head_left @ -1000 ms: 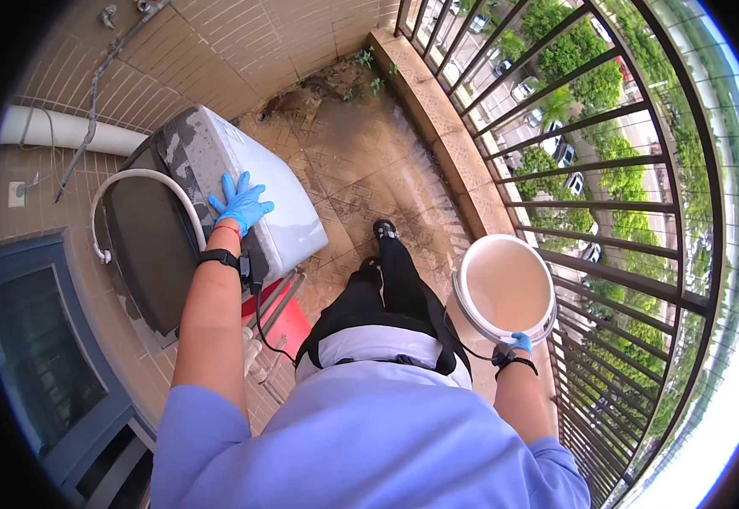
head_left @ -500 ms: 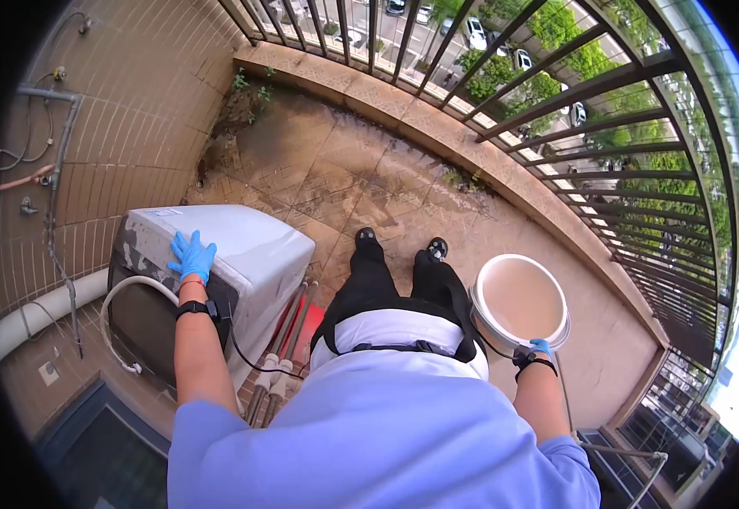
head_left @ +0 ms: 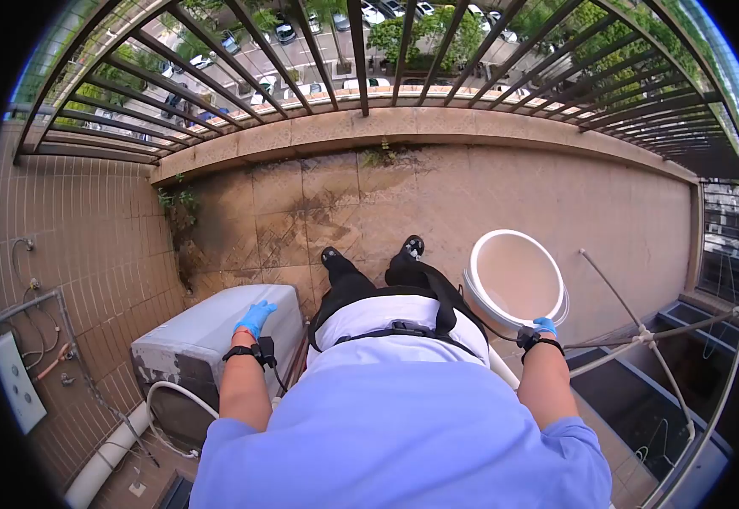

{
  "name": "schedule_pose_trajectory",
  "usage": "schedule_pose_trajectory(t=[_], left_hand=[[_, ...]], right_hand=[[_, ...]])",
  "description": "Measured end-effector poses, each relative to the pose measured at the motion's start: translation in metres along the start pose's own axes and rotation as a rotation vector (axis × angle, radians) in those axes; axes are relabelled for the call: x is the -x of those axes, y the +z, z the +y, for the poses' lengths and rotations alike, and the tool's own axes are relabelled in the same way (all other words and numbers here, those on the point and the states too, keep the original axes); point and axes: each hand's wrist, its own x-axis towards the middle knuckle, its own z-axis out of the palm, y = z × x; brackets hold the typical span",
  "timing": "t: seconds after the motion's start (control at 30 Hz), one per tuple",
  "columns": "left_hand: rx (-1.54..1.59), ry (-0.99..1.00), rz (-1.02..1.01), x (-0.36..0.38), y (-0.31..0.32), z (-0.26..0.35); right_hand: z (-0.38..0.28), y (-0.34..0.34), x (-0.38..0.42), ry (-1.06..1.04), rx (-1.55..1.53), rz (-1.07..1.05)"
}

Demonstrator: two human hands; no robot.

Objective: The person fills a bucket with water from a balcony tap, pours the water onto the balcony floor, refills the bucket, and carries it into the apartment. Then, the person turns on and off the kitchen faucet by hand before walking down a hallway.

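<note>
My left hand (head_left: 256,317), in a blue glove, rests on the top of a white and grey box-like appliance (head_left: 217,327), fingers partly spread. A pale hose curves beside the appliance. To the right, my right hand (head_left: 544,326), also gloved in blue, is at the near rim of a large white bucket (head_left: 476,297); its fingers are mostly hidden behind the wrist device and curl at the rim. Cloudy brownish water (head_left: 518,276) fills the bucket.
A dark metal railing (head_left: 359,59) on a tiled ledge (head_left: 344,127) runs along the far side. At left are wall pipes (head_left: 64,318) and a white pipe (head_left: 106,458). A rack of thin poles (head_left: 645,335) stands at right. Wet stains mark the floor (head_left: 301,204).
The view has turned to the right. My left hand has moved across the appliance's top toward my body. My right hand is still at the bucket's rim.
</note>
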Motion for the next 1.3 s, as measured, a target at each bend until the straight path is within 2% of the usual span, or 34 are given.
schedule_pose_trajectory(t=[0.07, 0.1, 0.17, 0.23, 0.3, 0.37, 0.43, 0.47, 0.53, 0.57, 0.6, 0.63, 0.67, 0.7, 0.77, 0.8, 0.9, 0.97, 1.0, 1.1, 1.13, 1.17, 1.23, 1.27, 1.3], left_hand=[[0.288, 0.097, 0.032, -0.006, 0.002, 0.026], [0.250, 0.106, 0.023, -0.005, 0.003, 0.042], [0.394, 0.163, 0.111, 0.000, 0.000, 0.075], [0.348, 0.157, 0.114, 0.006, 0.000, 0.100], [0.320, 0.115, -0.035, -0.009, 0.002, 0.112], [0.265, 0.056, -0.056, -0.015, -0.001, 0.132], [0.226, -0.047, -0.083, -0.017, -0.004, 0.163], [0.204, -0.044, -0.087, -0.019, -0.009, 0.181], [0.115, -0.127, -0.153, -0.009, -0.020, 0.241], [0.095, -0.115, -0.157, -0.017, -0.022, 0.266], [0.046, -0.107, -0.116, -0.029, -0.024, 0.292], [-0.003, -0.093, -0.073, -0.044, -0.028, 0.321], [-0.105, -0.034, -0.172, -0.107, -0.047, 0.317], [-0.135, -0.025, -0.175, -0.111, -0.048, 0.357], [-0.182, 0.039, -0.087, -0.101, -0.034, 0.469], [-0.145, 0.097, -0.104, -0.091, -0.024, 0.525], [-0.146, 0.342, -0.177, -0.097, 0.011, 0.682], [-0.270, 0.542, -0.325, -0.081, 0.044, 0.776], [-0.288, 0.559, -0.358, -0.072, 0.065, 0.817], [-0.571, 0.984, -0.404, -0.092, 0.125, 0.915], [-0.571, 0.890, -0.444, -0.063, 0.145, 0.943], [-0.651, 0.905, -0.476, -0.060, 0.165, 0.967], [-0.876, 1.065, -0.426, -0.060, 0.199, 1.003], [-0.858, 0.971, -0.431, -0.062, 0.217, 1.016], [-0.831, 0.878, -0.435, -0.068, 0.230, 1.030]], right_hand=[[-0.001, -0.021, -0.024, 0.026, -0.007, 0.047], [-0.001, -0.033, -0.038, 0.013, -0.036, 0.016], [-0.001, -0.045, -0.040, -0.003, -0.186, -0.007], [-0.007, -0.054, -0.034, 0.036, -0.246, 0.014], [-0.013, -0.055, -0.017, -0.003, -0.386, 0.106], [-0.009, -0.070, -0.026, 0.026, -0.357, 0.146], [-0.004, -0.083, -0.037, 0.073, -0.530, 0.134], [0.001, -0.089, -0.040, 0.068, -0.595, 0.059], [0.010, -0.094, -0.040, 0.065, -0.761, 0.052], [0.014, -0.100, -0.047, 0.084, -0.795, 0.076], [0.018, -0.113, -0.056, 0.188, -0.661, 0.055], [0.023, -0.117, -0.063, 0.160, -0.737, 0.100], [0.035, -0.126, -0.081, 0.170, -0.733, 0.104], [0.048, -0.140, -0.096, 0.187, -0.729, 0.109], [0.055, -0.150, -0.087, 0.255, -0.701, 0.109], [0.053, -0.153, -0.077, 0.281, -0.724, 0.126], [0.011, -0.130, -0.036, 0.272, -0.943, 0.216], [-0.006, -0.126, -0.022, 0.135, -1.048, 0.314], [-0.027, -0.122, 0.001, 0.152, -0.997, 0.314], [-0.025, -0.130, -0.036, 0.273, -0.989, 0.312], [-0.034, -0.122, -0.040, 0.183, -1.205, 0.386], [-0.046, -0.125, -0.045, 0.176, -1.242, 0.397], [-0.070, -0.138, -0.055, 0.289, -1.252, 0.370], [-0.091, -0.149, -0.057, 0.347, -1.204, 0.303], [-0.109, -0.143, -0.077, 0.253, -1.399, 0.386]])
